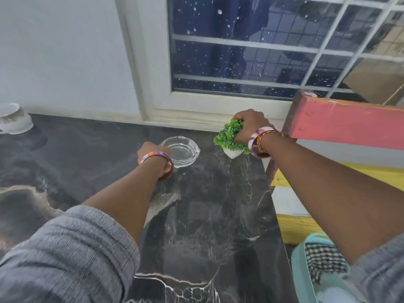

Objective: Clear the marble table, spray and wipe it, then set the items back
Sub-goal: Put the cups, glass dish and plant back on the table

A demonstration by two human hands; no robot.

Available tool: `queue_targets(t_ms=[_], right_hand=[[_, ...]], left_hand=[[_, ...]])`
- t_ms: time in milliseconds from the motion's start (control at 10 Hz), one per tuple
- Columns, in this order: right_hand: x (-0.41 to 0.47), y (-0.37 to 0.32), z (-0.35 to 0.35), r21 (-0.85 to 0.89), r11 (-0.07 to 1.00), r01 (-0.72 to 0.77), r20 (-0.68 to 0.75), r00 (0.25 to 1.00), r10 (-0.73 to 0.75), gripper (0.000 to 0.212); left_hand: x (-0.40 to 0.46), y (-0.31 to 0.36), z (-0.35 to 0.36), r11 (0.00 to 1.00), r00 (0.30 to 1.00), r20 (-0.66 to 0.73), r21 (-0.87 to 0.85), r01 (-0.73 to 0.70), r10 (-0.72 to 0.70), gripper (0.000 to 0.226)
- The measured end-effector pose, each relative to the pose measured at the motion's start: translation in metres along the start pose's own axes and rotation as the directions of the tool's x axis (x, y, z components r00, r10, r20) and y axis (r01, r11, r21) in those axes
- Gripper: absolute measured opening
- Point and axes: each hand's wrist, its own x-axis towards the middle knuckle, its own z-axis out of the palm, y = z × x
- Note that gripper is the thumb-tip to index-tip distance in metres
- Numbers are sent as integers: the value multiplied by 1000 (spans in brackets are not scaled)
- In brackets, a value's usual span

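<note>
A dark marble table [207, 215] with white veins fills the lower view. Near its far edge sits a clear glass ashtray [183, 150]; my left hand [150, 153] grips its left rim. At the far right corner stands a small green artificial plant [229, 136] in a white pot [233, 153]. My right hand [251, 125] is closed over the plant's top from the right. The pot looks tilted, and I cannot tell whether it touches the table. Both wrists wear bangles.
A white bowl [14, 120] stands at the table's far left. A window sill [196, 114] runs behind the table. To the right are a pink and yellow wooden frame [345, 123] and a teal basket [306, 270] holding a checked cloth [323, 261].
</note>
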Motion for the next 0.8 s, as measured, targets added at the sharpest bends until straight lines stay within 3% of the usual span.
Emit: queue_targets(t_ms=[100, 300, 400, 500, 600, 800], right_hand=[[10, -3, 5, 9, 1000, -16, 13, 1000, 16, 45], [22, -5, 10, 16, 999, -44, 25, 999, 44, 46], [26, -3, 14, 21, 998, -59, 16, 998, 59, 46], [29, 0, 16, 19, 999, -47, 15, 999, 47, 48], [29, 1, 16, 5, 1000, -10, 51, 999, 10, 52], [17, 8, 9, -11, 1000, -17, 99, 995, 18, 78]], left_hand=[[14, 2, 6, 977, 999, 2, 209, -33, 33, 20], [20, 12, 10, 989, 999, 24, 141, -43, 41, 26], [33, 14, 19, 998, 998, 52, -55, -15, 18, 33], [34, 14, 21, 1000, 998, 58, -27, -13, 14, 20], [35, 15, 19, 1000, 1000, 14, 0, -6, 6, 31], [27, 18, 11, 997, 998, -9, 48, -59, 59, 32]])
